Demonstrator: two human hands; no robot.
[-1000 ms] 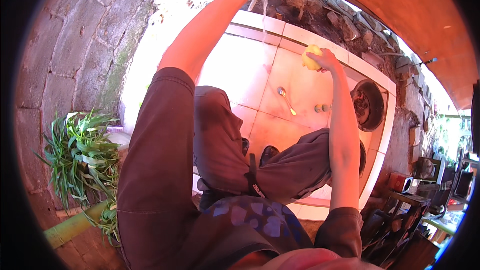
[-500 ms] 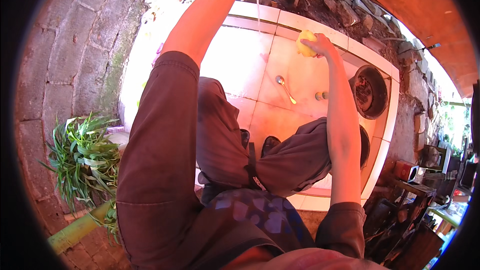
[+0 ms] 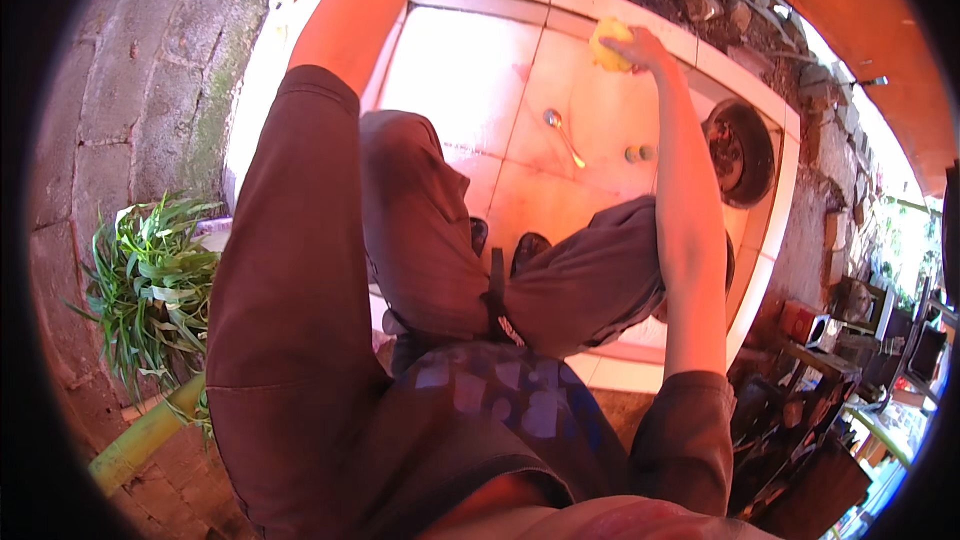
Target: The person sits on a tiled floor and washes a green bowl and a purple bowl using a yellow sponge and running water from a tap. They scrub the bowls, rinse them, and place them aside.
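My right hand (image 3: 640,48) is closed round a soft-looking yellow lump, apparently a sponge (image 3: 608,44), above the far side of the tiled basin (image 3: 470,140). My left forearm (image 3: 365,10) reaches up past the far left edge of the picture, so the left hand itself is cut off. Between my feet and the far rim, a metal spoon (image 3: 564,137) lies on the wet tiles. To its right sits a small greenish round object (image 3: 640,153) whose kind I cannot make out. A dark round pan (image 3: 740,153) with dark residue inside rests at the basin's right side.
Pale tiled rims (image 3: 660,25) border the basin. Long green leaves (image 3: 150,290) lie in a bunch at the left, above a thick green bamboo pole (image 3: 150,435). A stone wall (image 3: 840,150) and cluttered dark furniture (image 3: 810,420) stand on the right.
My left forearm has shifted left, and the thin water stream beside it is out of sight now. My right hand keeps hold of the sponge. The whole view has shifted slightly.
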